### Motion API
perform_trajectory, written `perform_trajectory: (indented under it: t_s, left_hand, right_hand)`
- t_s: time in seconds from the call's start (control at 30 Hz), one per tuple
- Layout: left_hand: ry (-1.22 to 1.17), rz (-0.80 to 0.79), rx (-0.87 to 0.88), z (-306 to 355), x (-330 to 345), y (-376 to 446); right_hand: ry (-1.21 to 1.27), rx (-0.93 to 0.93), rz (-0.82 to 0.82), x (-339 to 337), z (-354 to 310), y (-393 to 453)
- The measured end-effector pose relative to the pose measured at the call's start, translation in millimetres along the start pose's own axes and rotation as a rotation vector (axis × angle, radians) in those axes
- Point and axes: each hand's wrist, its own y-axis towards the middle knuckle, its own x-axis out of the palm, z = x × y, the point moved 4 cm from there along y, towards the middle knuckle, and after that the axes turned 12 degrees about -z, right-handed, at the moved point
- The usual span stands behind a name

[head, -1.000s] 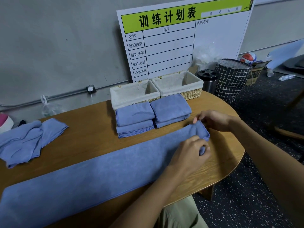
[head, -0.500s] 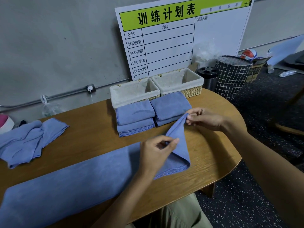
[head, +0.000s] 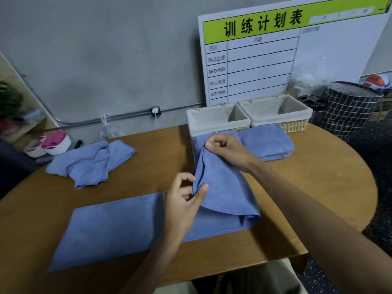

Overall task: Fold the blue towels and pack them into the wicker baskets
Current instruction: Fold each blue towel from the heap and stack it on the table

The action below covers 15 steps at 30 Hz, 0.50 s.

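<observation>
A long blue towel (head: 118, 228) lies flat across the near part of the wooden table (head: 314, 198), and its right end is lifted and turned back over itself. The person's left hand (head: 184, 200) pinches the near corner of that raised end between thumb and fingers. The right hand (head: 228, 151) is curled round the far corner and holds it up above the table, so the edge between the two hands runs almost upright and the cloth sags in a loose fold down to the flat part.

Behind the hands, at the far edge of the table, two wicker baskets with pale cloth linings stand side by side and touching: the left basket (head: 216, 122) and the right basket (head: 277, 112). Both look to have nothing in them. Just in front of them lie folded towels: one stack (head: 267, 143) shows clearly before the right basket, and another (head: 198, 143) before the left basket is mostly hidden by the right hand and the raised cloth.

Further left on the table a crumpled heap of blue towels (head: 91, 162) lies well apart from the rest. A white board with a green header (head: 275, 54) leans on the wall behind the baskets, and a dark checked bin (head: 350, 111) stands on the floor to the right.
</observation>
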Motion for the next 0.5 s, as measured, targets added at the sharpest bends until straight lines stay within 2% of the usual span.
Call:
perform_trajectory:
  t_s: [0.27, 0.5]
  left_hand:
    - [0.191, 0.229, -0.041, -8.7, -83.6, -34.7]
    - [0.175, 0.260, -0.096, -27.6, -119.5, -52.7]
  right_hand:
    - [-0.013, -0.080, -0.061, 85.4, -8.4, 47.3]
    - [-0.087, -0.121, -0.068, 131.7, -5.6, 65.8]
